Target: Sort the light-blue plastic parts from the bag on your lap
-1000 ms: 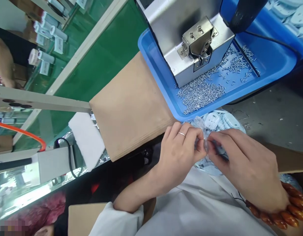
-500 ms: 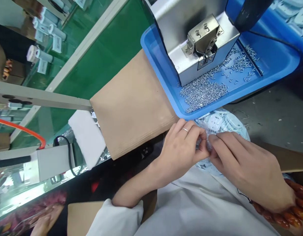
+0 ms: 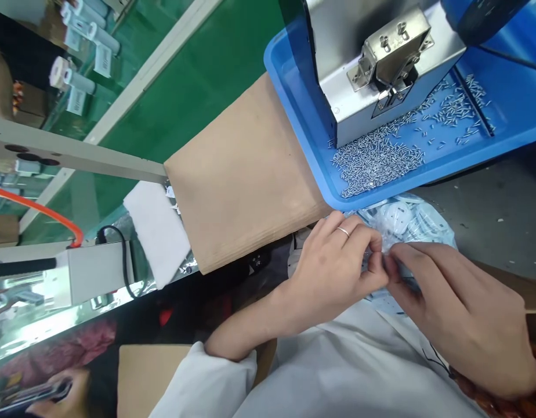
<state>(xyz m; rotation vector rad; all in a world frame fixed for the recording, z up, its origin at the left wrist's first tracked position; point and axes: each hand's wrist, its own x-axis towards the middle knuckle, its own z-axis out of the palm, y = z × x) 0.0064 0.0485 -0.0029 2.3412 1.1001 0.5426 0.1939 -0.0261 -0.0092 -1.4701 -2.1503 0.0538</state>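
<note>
Ringed left hand (image 3: pixel 341 267) and bare right hand (image 3: pixel 459 307) have shifted rightward in view, pinching the clear plastic bag of pale-blue discs (image 3: pixel 428 223) beside the blue plastic tray (image 3: pixel 451 159). Judged limp, slippery; hold gathered neck.

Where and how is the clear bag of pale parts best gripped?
I'd likely pinch the clear bag at its bunched top, coming from the wearer's side: loose plastic gathers there, its body is full and rounded, and the blue tray seems close beyond.
</note>
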